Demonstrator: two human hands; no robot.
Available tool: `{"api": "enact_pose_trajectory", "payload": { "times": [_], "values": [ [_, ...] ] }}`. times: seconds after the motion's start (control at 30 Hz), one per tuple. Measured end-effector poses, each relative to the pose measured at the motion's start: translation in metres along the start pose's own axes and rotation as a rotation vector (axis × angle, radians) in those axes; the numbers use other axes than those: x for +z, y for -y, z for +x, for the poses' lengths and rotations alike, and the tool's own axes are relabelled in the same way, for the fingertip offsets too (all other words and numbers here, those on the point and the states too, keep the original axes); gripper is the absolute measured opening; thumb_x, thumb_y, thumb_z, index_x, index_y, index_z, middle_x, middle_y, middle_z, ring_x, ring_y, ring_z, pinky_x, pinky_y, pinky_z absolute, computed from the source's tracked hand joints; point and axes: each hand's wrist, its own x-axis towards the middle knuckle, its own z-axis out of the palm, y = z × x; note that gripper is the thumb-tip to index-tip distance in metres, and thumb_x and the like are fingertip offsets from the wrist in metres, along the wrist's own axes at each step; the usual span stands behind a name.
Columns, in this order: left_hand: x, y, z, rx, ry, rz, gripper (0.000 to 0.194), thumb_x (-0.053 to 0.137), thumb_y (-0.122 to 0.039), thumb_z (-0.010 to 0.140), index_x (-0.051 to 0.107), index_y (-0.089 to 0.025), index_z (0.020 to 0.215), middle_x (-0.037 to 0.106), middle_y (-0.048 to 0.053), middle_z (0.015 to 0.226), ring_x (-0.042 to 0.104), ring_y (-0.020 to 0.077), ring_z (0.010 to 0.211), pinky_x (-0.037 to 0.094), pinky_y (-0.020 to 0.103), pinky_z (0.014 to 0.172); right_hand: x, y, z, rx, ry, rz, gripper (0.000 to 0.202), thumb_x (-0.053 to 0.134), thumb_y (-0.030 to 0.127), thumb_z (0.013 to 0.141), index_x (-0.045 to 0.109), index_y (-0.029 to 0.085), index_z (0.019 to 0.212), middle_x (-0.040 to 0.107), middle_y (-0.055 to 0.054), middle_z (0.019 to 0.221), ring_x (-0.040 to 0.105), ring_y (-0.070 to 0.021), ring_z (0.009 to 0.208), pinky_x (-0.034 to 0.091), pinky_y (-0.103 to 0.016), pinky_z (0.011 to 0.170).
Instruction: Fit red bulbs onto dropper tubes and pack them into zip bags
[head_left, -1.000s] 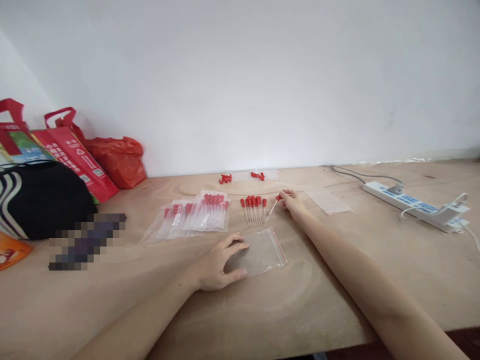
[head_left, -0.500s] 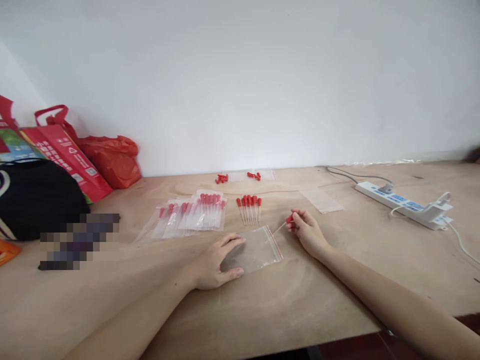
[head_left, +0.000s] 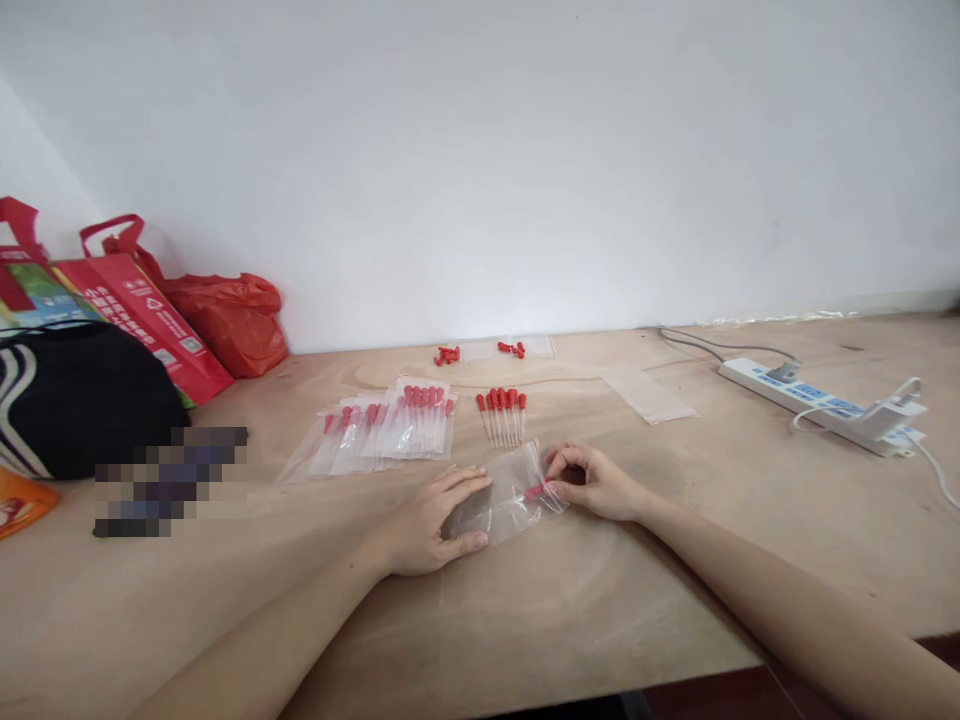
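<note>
A clear zip-lock bag (head_left: 495,508) lies in front of me, its mouth turned to the right. My left hand (head_left: 442,515) rests flat on its left end, fingers and thumb spread. At the mouth, my right hand (head_left: 589,480) pinches a red-bulbed dropper (head_left: 534,491), most of which is within the bag; its thin stem is hard to see through the plastic. Just beyond the bag, several red-bulbed droppers (head_left: 502,415) stand side by side in a row on the table. To their left are overlapping filled bags (head_left: 412,425) with droppers in them.
Loose red bulbs (head_left: 448,355) and a bag of clear stems (head_left: 480,350) lie by the wall. A flat plastic bag (head_left: 649,396) is at right, before a power strip (head_left: 817,400) with cables. Red shopping bags (head_left: 142,320) and a black bag (head_left: 90,400) stand left.
My right hand has moved left to the bag's mouth, and the dropper has gone from outside into the bag. The bag has bulged and wrinkled. My left hand has stayed in place.
</note>
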Motion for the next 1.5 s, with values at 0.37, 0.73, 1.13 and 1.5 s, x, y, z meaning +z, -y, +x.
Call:
{"api": "enact_pose_trajectory", "payload": {
  "times": [0.37, 0.73, 1.13, 1.5],
  "values": [
    [0.0, 0.002, -0.003, -0.032, -0.005, -0.061, 0.062, 0.049, -0.048, 0.078, 0.025, -0.026, 0.131, 0.033, 0.006, 0.136, 0.031, 0.026, 0.123, 0.028, 0.043, 0.1, -0.008, -0.033, 0.048, 0.238, -0.38, -0.132, 0.029, 0.049, 0.042, 0.074, 0.063, 0.016, 0.076, 0.058, -0.001, 0.06, 0.051, -0.0128, 0.054, 0.041, -0.026, 0.054],
    [0.0, 0.001, 0.001, 0.079, -0.049, -0.079, 0.023, 0.054, -0.039, 0.076, 0.045, -0.02, 0.085, 0.041, 0.01, 0.13, 0.034, 0.023, 0.122, 0.025, 0.041, 0.1, -0.002, -0.056, 0.124, 0.302, -0.518, -0.123, 0.02, 0.064, 0.039, 0.059, 0.062, 0.019, 0.06, 0.062, -0.003, 0.067, 0.056, -0.018, 0.069, 0.04, -0.03, 0.067],
    [-0.002, -0.001, -0.001, 0.037, -0.016, -0.028, 0.046, 0.051, -0.043, 0.078, 0.041, -0.024, 0.118, 0.036, 0.005, 0.134, 0.029, 0.0233, 0.125, 0.028, 0.04, 0.1, -0.029, -0.049, 0.036, 0.22, -0.713, 0.339, 0.036, 0.048, 0.058, 0.068, 0.04, 0.023, 0.072, 0.058, 0.0, 0.067, 0.052, -0.0118, 0.051, 0.041, -0.026, 0.049],
    [-0.002, 0.0, -0.002, 0.004, -0.02, -0.031, 0.059, 0.05, -0.046, 0.078, 0.028, -0.025, 0.129, 0.036, 0.006, 0.133, 0.032, 0.0248, 0.122, 0.029, 0.042, 0.099, 0.005, -0.009, 0.007, 0.228, -0.441, 0.654, 0.032, 0.062, 0.046, 0.066, 0.045, 0.022, 0.077, 0.06, 0.003, 0.067, 0.057, -0.0101, 0.061, 0.043, -0.023, 0.06]
  ]
}}
